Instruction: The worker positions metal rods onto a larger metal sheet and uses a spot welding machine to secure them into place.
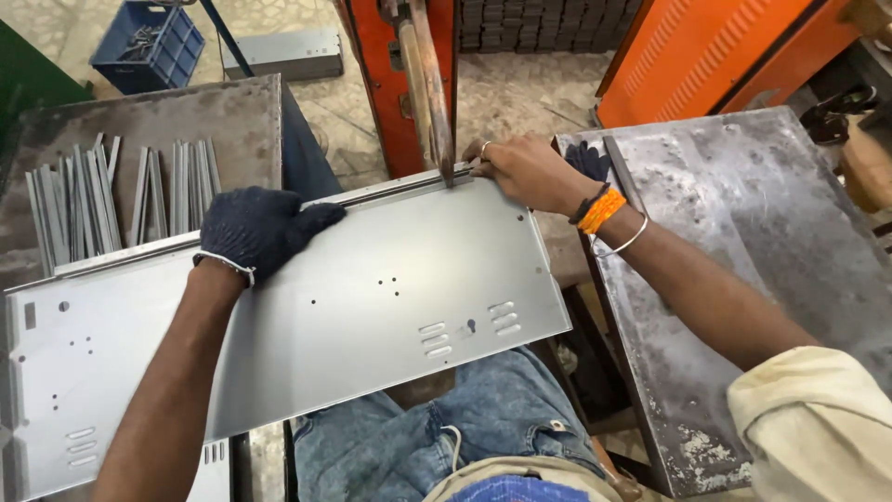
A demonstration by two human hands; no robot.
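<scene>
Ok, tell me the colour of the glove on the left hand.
Dark navy blue, with a pale cuff edge; the glove shows best in the head view.

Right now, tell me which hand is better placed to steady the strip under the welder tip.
Probably the right hand: its fingers already pinch the strip on the sheet's far edge, right beside the welder tip. The gloved left hand presses on the sheet farther from the tip.

Bright, even daylight, sharp focus, perhaps slight edge distortion.
</scene>
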